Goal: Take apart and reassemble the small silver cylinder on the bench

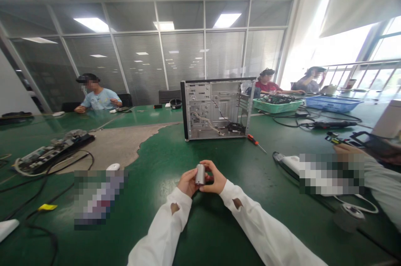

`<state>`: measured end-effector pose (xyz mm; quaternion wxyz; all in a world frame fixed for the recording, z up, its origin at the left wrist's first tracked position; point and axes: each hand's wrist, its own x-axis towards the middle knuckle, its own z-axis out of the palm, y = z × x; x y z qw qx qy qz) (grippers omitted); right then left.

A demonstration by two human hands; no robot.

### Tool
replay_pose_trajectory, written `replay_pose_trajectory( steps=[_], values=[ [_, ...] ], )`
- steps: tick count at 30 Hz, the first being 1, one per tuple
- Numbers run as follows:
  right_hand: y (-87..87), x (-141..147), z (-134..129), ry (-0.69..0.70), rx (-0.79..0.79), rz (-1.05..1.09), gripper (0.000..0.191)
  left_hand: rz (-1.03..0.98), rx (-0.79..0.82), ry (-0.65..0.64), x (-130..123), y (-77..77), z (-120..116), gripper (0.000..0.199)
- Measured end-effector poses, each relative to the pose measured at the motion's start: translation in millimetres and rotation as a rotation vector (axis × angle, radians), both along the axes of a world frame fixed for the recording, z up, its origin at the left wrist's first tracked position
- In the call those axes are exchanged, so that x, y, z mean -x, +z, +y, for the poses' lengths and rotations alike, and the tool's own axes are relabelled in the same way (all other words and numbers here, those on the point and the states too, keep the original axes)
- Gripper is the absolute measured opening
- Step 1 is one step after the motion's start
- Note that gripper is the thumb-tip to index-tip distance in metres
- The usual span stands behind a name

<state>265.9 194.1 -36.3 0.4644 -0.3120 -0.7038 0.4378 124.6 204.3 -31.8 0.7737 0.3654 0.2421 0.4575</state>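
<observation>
A small silvery-grey cylinder (200, 174) is held upright above the green table (163, 155), low in the middle of the head view. My left hand (187, 182) grips its left side with the fingers closed on it. My right hand (216, 179) curls round its right side, thumb near the bottom and fingers at the top. Beyond both hands an open computer case (216, 109) stands on the table, with cables inside. A screwdriver (257, 143) with a red and black handle lies at its right.
Cables and a circuit assembly (53, 153) lie at the left. Green (277, 107) and blue (333, 104) baskets stand at the back right. A person's hand (347, 153) is at the right edge. A round metal object (349, 217) sits at the lower right.
</observation>
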Motion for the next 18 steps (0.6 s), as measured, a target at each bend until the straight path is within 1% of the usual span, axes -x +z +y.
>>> replay_pose_trajectory(
  steps=[5,8,10,12,15,18],
  values=[
    [3.7,0,-2,-0.021,0.002,0.004,0.071,-0.058,-0.010,-0.079,2,0.2,0,0.026],
    [7.0,3,-6,-0.097,-0.048,-0.050,0.071,-0.022,-0.013,-0.129,2,1.8,-1,0.034],
    [9.3,5,-10,-0.168,-0.102,-0.095,0.070,0.032,-0.033,-0.132,1,2.0,-1,0.038],
    [10.9,6,-13,-0.228,-0.163,-0.140,0.067,0.096,-0.066,-0.084,-1,0.4,-1,0.041],
    [10.2,6,-13,-0.278,-0.256,-0.225,0.063,0.210,-0.138,0.038,-4,-4.5,1,0.044],
    [6.2,5,-9,-0.317,-0.350,-0.306,0.059,0.331,-0.276,0.157,-4,-8.6,5,0.041]
  ],
)
